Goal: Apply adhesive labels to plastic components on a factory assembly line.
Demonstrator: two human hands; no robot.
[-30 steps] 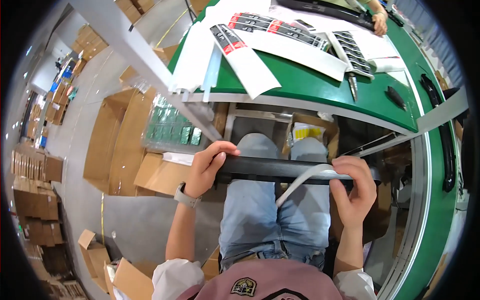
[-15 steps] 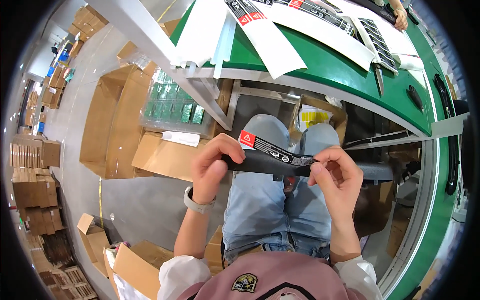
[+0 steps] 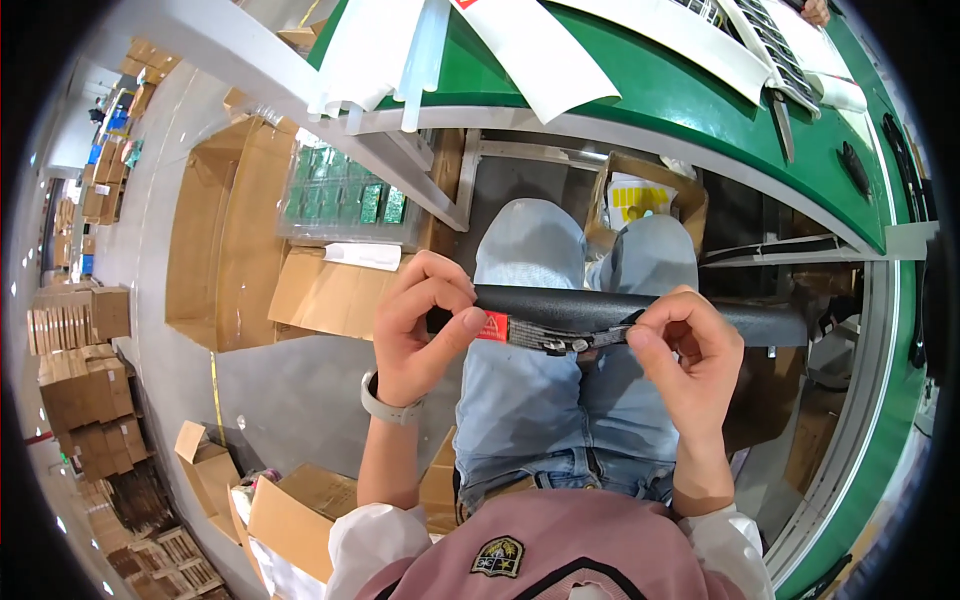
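Observation:
A long black-and-red printed label strip (image 3: 560, 339) stretches between my two hands above my lap. My left hand (image 3: 425, 325) pinches its red end between thumb and fingers. The other end is pinched by my right hand (image 3: 690, 345), whose thumb and forefinger meet at the tip. Beyond the label, a long black bar-shaped part (image 3: 570, 301) lies across my knees. It passes behind my hands and sticks out to the right. Whether my other fingers touch it, I cannot tell.
Ahead stands a green-topped table (image 3: 640, 80) with white sheets (image 3: 545, 65), scissors (image 3: 783, 125) and a dark pointed tool (image 3: 853, 166). A cardboard box (image 3: 215, 240) and a clear pack of green pieces (image 3: 345, 195) sit left. Another person's hand (image 3: 815, 12) shows far right.
The label has come down and nearer to me, from over the black part to its near side. The black part shows more fully, and my view has shifted slightly.

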